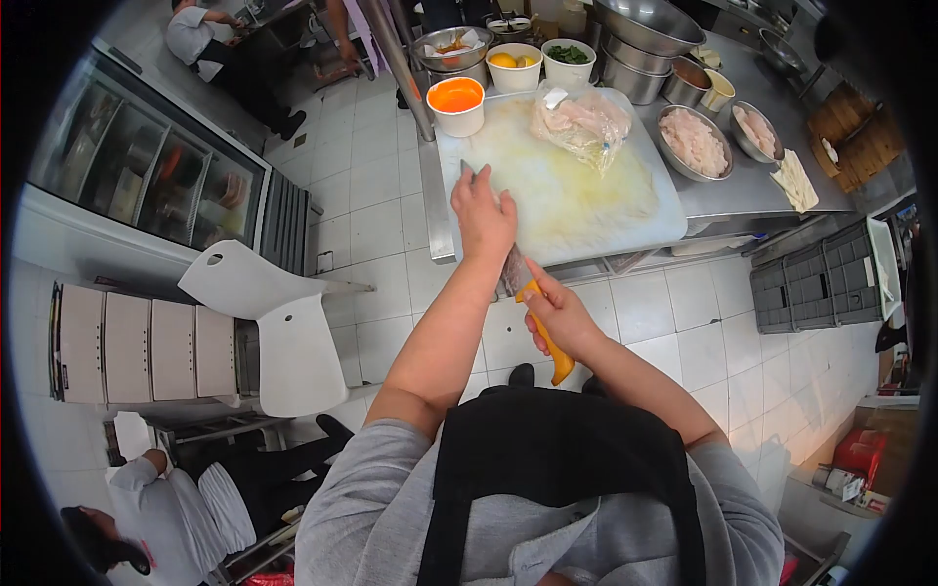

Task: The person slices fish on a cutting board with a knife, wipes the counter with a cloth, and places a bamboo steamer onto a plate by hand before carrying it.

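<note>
My right hand is closed around the yellow handle of a knife, just off the near left corner of the white cutting board. The blade runs up and left beneath my left hand, and what looks like its grey tip shows past the fingers. My left hand lies over the blade at the board's left edge, fingers stretched and somewhat apart. Most of the blade is hidden under it. Farther back on the board sits a clear plastic bag with pale contents.
A tub of orange liquid stands at the board's far left corner. Behind are tubs with yellow items and chopped greens. Bowls of pale meat stand right. A white chair is left; other people are at left.
</note>
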`<state>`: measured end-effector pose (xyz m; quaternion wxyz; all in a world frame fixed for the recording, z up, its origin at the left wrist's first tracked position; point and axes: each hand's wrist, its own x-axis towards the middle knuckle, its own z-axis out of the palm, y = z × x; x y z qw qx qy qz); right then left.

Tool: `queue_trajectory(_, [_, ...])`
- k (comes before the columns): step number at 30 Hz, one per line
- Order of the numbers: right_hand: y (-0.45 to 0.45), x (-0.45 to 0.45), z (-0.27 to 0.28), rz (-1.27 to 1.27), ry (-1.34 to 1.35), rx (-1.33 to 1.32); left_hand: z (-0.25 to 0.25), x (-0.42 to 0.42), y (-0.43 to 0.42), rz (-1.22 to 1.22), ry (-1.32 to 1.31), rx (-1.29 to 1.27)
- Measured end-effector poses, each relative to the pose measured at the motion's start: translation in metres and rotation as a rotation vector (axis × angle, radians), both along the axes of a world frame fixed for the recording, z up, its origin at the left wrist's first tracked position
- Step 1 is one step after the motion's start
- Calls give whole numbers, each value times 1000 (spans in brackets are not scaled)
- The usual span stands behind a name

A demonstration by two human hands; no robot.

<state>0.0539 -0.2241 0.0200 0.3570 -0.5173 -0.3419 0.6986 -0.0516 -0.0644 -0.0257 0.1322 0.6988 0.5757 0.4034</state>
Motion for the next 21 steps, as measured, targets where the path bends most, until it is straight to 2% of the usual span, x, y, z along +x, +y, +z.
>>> queue_trajectory(3, [1, 0, 5, 29, 12, 14, -3, -8, 8, 4, -132, 14])
queue_trajectory(4, [0, 0, 4, 12, 9, 19, -9, -9, 12, 20, -146, 104])
queue_trajectory(7, [-4, 9, 7, 34, -70, 31, -21, -13, 22, 96, -279, 220])
queue_trajectory(8, [-7, 15, 15, 125, -211, 124, -17, -13, 20, 140, -366, 229])
queue_trajectory(10, [-12, 30, 36, 284, -536, 333, -2, -5, 17, 210, -820, 66])
queue_trajectory(11, [-15, 41, 40, 271, -544, 334, 6, 0, 18, 195, -827, 65])
queue_trajectory(13, [-22, 67, 49, 378, -745, 545, 20, 10, 23, 184, -1457, 1])
queue_trajectory(14, [-25, 82, 70, 430, -801, 468, 23, 17, 29, 156, -1544, 10])
queue_trajectory(15, [-31, 100, 73, 426, -806, 474, 25, 26, 36, 149, -1547, 15])
queue_trajectory(17, [-48, 139, 76, 253, -754, 644, 40, 48, 46, -18, -1737, -230])
queue_trajectory(18, [-56, 157, 86, 252, -757, 652, 48, 65, 49, -24, -1739, -222])
queue_trajectory(20, [-73, 192, 113, 38, -670, 408, 79, 117, 46, -135, -1686, -249])
queue_trajectory(21, [-79, 211, 115, 33, -667, 415, 94, 141, 45, -226, -1619, -241])
